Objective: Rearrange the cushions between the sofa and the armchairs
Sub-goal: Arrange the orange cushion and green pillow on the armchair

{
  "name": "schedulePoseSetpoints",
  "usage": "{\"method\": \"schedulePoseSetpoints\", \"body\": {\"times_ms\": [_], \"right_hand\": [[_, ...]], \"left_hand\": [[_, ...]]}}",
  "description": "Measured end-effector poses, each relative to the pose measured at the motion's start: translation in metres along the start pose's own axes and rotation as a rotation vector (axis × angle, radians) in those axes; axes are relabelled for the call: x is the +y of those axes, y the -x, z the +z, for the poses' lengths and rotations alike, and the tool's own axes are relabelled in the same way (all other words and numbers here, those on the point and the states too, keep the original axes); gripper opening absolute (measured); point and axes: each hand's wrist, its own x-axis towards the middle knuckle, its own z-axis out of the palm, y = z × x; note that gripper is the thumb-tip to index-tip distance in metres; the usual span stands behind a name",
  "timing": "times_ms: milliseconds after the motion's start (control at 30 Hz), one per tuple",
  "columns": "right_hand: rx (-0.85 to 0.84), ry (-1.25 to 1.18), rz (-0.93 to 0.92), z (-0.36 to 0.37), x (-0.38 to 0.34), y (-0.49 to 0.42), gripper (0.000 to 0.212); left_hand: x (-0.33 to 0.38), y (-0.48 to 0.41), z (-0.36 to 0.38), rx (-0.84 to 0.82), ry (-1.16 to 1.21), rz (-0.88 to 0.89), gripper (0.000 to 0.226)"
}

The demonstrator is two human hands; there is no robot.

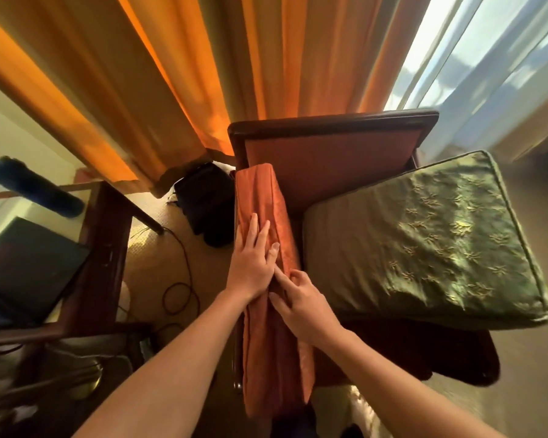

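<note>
The rust-orange fabric cushion (271, 279) stood on edge along the left arm of the dark wooden armchair with a rust upholstered back (329, 159), its top edge facing the camera. The left hand (253, 263) lay flat on it, fingers (253, 226) stretched out and close together; the right hand (301, 298) touched its inner face with fingers (293, 275) curled, perhaps pinching a fold, though that could not be told for sure. Just beside it, the olive-green embroidered satin cushion (424, 241) sat tilted on the seat and overhung the right side. Judging by this, both cushions had reached the armchair but neither was settled; the sofa was out of view, so the rest could not be gauged. Orange curtains (140, 74) hung behind.
</note>
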Motion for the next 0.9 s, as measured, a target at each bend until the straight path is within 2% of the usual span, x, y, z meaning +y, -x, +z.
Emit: {"method": "schedulePoseSetpoints", "body": {"times_ms": [167, 367, 533, 667, 767, 900], "right_hand": [[0.047, 0.089, -0.092, -0.010, 0.005, 0.004, 0.065], [0.105, 0.219, 0.022, -0.056, 0.043, -0.001, 0.073], [0.158, 0.621, 0.035, -0.123, 0.096, 0.004, 0.075], [0.216, 0.726, 0.110, -0.190, 0.146, 0.005, 0.072], [0.205, 0.794, 0.189, -0.246, 0.193, 0.004, 0.079], [0.228, 0.666, 0.371, -0.306, 0.248, 0.008, 0.085]], "left_hand": [[0.000, 0.009, -0.007, 0.026, -0.094, -0.027, 0.071], [0.004, 0.020, -0.005, 0.029, -0.203, -0.070, 0.081], [0.017, 0.017, 0.000, 0.057, -0.261, -0.101, 0.091], [0.055, -0.003, 0.013, 0.059, -0.308, -0.103, 0.092], [0.100, -0.018, 0.031, 0.049, -0.278, -0.102, 0.088], [0.165, -0.041, 0.064, -0.006, -0.219, -0.054, 0.085]]}}
